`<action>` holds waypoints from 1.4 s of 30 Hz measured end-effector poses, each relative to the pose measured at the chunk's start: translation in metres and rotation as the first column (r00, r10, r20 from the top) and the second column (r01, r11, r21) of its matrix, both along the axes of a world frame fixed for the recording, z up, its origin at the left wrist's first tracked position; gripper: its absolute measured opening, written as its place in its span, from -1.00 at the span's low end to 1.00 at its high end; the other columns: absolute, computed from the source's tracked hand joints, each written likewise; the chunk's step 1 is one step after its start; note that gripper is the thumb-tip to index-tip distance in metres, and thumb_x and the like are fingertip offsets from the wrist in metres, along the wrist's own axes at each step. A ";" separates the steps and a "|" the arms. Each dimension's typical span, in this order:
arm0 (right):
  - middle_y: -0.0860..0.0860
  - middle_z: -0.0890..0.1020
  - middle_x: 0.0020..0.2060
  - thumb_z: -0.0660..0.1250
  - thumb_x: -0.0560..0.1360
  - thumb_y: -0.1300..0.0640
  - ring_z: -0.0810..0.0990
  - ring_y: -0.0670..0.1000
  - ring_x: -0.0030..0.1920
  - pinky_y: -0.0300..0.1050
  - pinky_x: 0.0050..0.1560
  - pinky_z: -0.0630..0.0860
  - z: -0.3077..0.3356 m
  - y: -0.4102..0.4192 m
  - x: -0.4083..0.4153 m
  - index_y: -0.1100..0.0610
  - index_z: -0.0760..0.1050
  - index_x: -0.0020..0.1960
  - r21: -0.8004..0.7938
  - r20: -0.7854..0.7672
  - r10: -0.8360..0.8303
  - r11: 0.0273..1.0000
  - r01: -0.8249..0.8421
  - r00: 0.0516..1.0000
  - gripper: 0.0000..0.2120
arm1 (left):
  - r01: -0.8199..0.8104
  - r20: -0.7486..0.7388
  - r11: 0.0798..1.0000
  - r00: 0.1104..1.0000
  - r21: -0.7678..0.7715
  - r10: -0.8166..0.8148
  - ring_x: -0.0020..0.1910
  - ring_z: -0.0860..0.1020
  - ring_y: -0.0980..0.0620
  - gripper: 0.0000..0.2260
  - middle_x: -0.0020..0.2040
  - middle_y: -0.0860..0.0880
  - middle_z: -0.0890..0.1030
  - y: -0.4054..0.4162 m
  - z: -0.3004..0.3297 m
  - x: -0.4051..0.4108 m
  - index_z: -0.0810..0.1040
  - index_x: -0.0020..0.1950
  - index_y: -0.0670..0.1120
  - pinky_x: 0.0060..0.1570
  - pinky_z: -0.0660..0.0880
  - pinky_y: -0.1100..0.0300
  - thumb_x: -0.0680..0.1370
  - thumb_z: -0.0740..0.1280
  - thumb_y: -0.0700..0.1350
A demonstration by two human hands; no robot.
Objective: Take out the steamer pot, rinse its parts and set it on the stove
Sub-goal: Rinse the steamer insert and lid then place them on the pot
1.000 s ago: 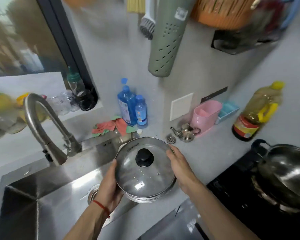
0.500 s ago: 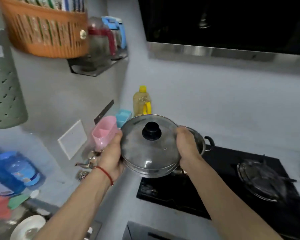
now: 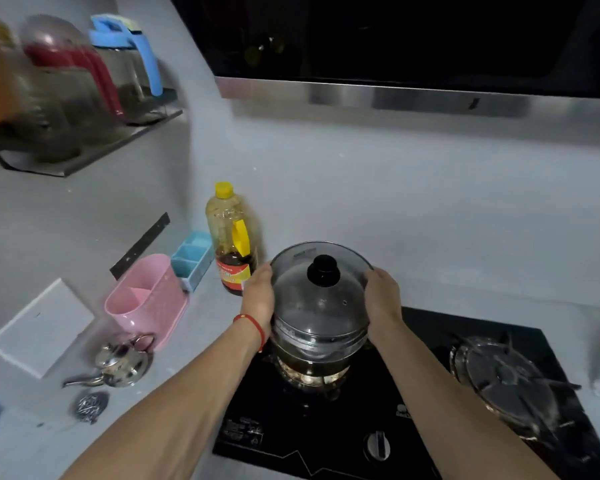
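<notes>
The steel steamer pot [image 3: 317, 336] with its glass lid [image 3: 317, 289] and black knob stands stacked over the left burner [image 3: 312, 377] of the black stove [image 3: 413, 427]. My left hand [image 3: 258, 301], with a red string at the wrist, grips the pot's left side. On the opposite side my right hand [image 3: 381, 303] holds the rim. Whether the pot's base rests fully on the burner grate is hidden by the pot itself.
An oil bottle [image 3: 231, 240] stands just left of the pot. A pink holder [image 3: 146, 301], a blue box [image 3: 192, 258], a small steel teapot [image 3: 118, 365] and a steel scourer [image 3: 90, 405] sit on the counter. The right burner [image 3: 503, 379] is bare. A range hood [image 3: 395, 39] hangs above.
I carried the lidded pot from over the sink to the right and lowered it onto the left burner. The wok that was on that burner is no longer in sight.
</notes>
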State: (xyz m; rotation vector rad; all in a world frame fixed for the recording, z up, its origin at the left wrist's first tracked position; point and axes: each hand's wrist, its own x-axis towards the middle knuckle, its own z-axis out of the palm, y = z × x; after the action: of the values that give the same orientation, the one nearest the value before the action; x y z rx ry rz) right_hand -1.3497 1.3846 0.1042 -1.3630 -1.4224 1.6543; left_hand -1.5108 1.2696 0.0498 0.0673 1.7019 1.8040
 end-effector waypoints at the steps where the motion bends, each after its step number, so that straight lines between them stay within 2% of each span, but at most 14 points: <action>1: 0.01 0.64 0.07 0.18 0.62 0.04 0.60 0.04 0.05 0.04 0.12 0.58 -0.006 0.002 0.000 0.04 0.58 0.21 0.003 0.001 -0.014 1.000 0.014 1.000 -0.73 | 0.019 -0.013 1.000 1.000 -0.020 -0.019 0.16 0.66 -0.19 -0.58 0.14 -0.12 0.72 0.006 -0.018 -0.009 0.69 0.17 0.04 0.23 0.56 -0.24 0.48 0.24 0.22; 3: -0.02 0.64 0.04 0.17 0.62 0.04 0.60 0.04 0.06 0.07 0.18 0.57 -0.015 0.008 -0.002 0.02 0.58 0.18 0.007 0.004 -0.034 0.999 0.034 0.999 -0.75 | 0.024 -0.050 0.999 0.998 -0.048 -0.027 0.20 0.64 -0.14 -0.58 0.17 -0.06 0.71 0.012 -0.031 -0.012 0.69 0.17 0.10 0.28 0.53 -0.21 0.48 0.23 0.25; 7: -0.02 0.63 0.00 0.14 0.63 0.09 0.59 0.02 0.01 0.02 0.11 0.53 -0.025 0.009 -0.004 0.06 0.60 0.15 0.067 0.044 -0.058 0.996 0.055 0.997 -0.73 | -0.031 -0.163 0.994 0.986 -0.102 0.014 0.20 0.62 -0.11 -0.60 0.17 -0.07 0.69 0.008 -0.014 0.004 0.68 0.12 0.05 0.30 0.52 -0.12 0.50 0.17 0.17; 11: 0.04 0.65 0.04 0.12 0.62 0.04 0.60 0.09 0.04 0.16 0.24 0.54 -0.031 0.001 -0.009 0.03 0.57 0.11 0.084 0.124 -0.074 0.994 0.064 0.989 -0.75 | -0.054 -0.207 0.988 0.978 -0.147 0.023 0.20 0.60 -0.11 -0.59 0.16 -0.08 0.68 0.006 -0.010 0.007 0.66 0.16 -0.01 0.34 0.48 -0.14 0.52 0.15 0.13; 16: 0.00 0.61 0.15 0.13 0.60 0.01 0.50 0.14 0.31 0.31 0.42 0.34 -0.036 -0.004 -0.015 -0.11 0.50 0.24 0.125 0.207 -0.076 0.991 0.051 0.975 -0.73 | -0.070 -0.220 0.986 0.975 -0.154 0.035 0.24 0.58 -0.09 -0.54 0.24 -0.06 0.65 0.006 -0.023 0.005 0.64 0.26 0.04 0.35 0.48 -0.14 0.49 0.13 0.14; 18: 0.05 0.60 0.21 0.12 0.60 0.00 0.51 0.15 0.29 0.29 0.41 0.38 -0.039 -0.006 -0.015 -0.09 0.50 0.26 0.111 0.185 -0.073 0.992 0.053 0.980 -0.71 | -0.074 -0.226 0.983 0.974 -0.170 0.034 0.29 0.56 -0.08 -0.52 0.29 -0.04 0.63 0.005 -0.027 0.003 0.61 0.32 0.06 0.38 0.45 -0.12 0.51 0.12 0.15; 21: 0.01 0.56 0.13 0.11 0.64 0.03 0.51 0.15 0.25 0.25 0.41 0.39 -0.044 -0.005 -0.014 -0.04 0.48 0.34 0.105 0.170 -0.062 0.993 0.044 0.983 -0.67 | -0.070 -0.245 0.980 0.969 -0.185 0.023 0.30 0.55 -0.08 -0.50 0.29 -0.02 0.63 0.006 -0.034 -0.001 0.60 0.31 0.11 0.39 0.44 -0.12 0.49 0.11 0.22; 23: 0.01 0.56 0.13 0.10 0.65 0.05 0.54 0.07 0.16 0.10 0.31 0.45 -0.047 -0.003 -0.013 0.00 0.47 0.37 0.117 0.148 -0.059 0.992 0.042 0.987 -0.66 | -0.062 -0.240 0.980 0.971 -0.192 0.014 0.28 0.56 -0.09 -0.54 0.26 -0.02 0.64 0.005 -0.028 0.003 0.63 0.25 0.12 0.38 0.45 -0.12 0.50 0.11 0.22; 26: 0.03 0.57 0.15 0.10 0.68 0.11 0.46 -0.21 -0.13 -0.26 -0.15 0.39 -0.050 0.000 -0.010 0.06 0.45 0.41 0.140 0.092 -0.049 0.989 0.036 0.995 -0.65 | -0.041 -0.251 0.985 0.968 -0.170 -0.003 0.22 0.58 -0.08 -0.70 0.18 -0.03 0.66 0.004 -0.019 0.009 0.64 0.02 0.19 0.33 0.49 -0.10 0.58 0.10 0.10; 29: 0.06 0.59 0.18 0.12 0.67 0.12 0.44 -0.25 -0.15 -0.35 -0.27 0.30 -0.051 0.002 -0.010 0.09 0.46 0.42 0.159 0.091 -0.045 0.987 0.030 0.995 -0.64 | -0.040 -0.255 0.987 0.967 -0.153 -0.001 0.24 0.56 -0.08 -0.72 0.21 -0.05 0.64 0.006 -0.015 0.010 0.62 0.06 0.19 0.34 0.49 -0.12 0.64 0.10 0.05; 33: 0.04 0.61 0.11 0.12 0.66 0.12 0.47 -0.24 -0.13 -0.30 -0.23 0.35 -0.051 0.004 -0.010 0.09 0.48 0.39 0.172 0.104 -0.048 0.985 0.030 0.993 -0.66 | -0.044 -0.244 0.988 0.970 -0.145 0.007 0.21 0.54 -0.08 -0.70 0.19 -0.07 0.62 0.010 -0.018 0.007 0.60 0.22 0.05 0.34 0.48 -0.11 0.70 0.08 -0.03; 35: 0.05 0.60 0.14 0.12 0.67 0.10 0.47 -0.23 -0.11 -0.20 -0.10 0.41 -0.052 0.005 -0.009 0.08 0.48 0.40 0.162 0.099 -0.048 0.986 0.032 0.994 -0.66 | -0.051 -0.242 0.987 0.970 -0.152 0.013 0.22 0.53 -0.09 -0.68 0.19 -0.07 0.61 0.012 -0.018 0.007 0.60 0.26 0.00 0.34 0.48 -0.07 0.70 0.08 -0.05; 38: 0.10 0.58 0.23 0.11 0.67 0.06 0.53 -0.06 -0.03 -0.10 0.02 0.40 -0.052 0.003 -0.010 0.06 0.45 0.42 0.154 0.108 -0.038 0.988 0.021 0.993 -0.64 | -0.067 -0.232 0.988 0.972 -0.140 0.033 0.21 0.51 -0.07 -0.70 0.18 -0.05 0.58 0.013 -0.017 0.006 0.59 0.24 0.01 0.29 0.46 0.03 0.71 0.08 -0.07; 42: 0.14 0.50 0.33 0.08 0.67 0.03 0.47 0.03 0.09 -0.06 0.06 0.37 -0.051 0.003 -0.009 0.02 0.39 0.45 0.140 0.131 -0.012 0.990 -0.006 0.991 -0.62 | -0.056 -0.221 0.989 0.975 -0.138 0.024 0.21 0.50 -0.06 -0.72 0.16 -0.04 0.56 0.012 -0.011 0.009 0.57 0.21 0.04 0.27 0.47 0.03 0.71 0.07 -0.05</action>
State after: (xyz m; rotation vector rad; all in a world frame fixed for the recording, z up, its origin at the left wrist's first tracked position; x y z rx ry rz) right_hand -1.3587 1.3881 0.0532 -1.4146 -1.5793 1.4557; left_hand -1.5020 1.2813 0.0393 0.1773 1.9970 1.7500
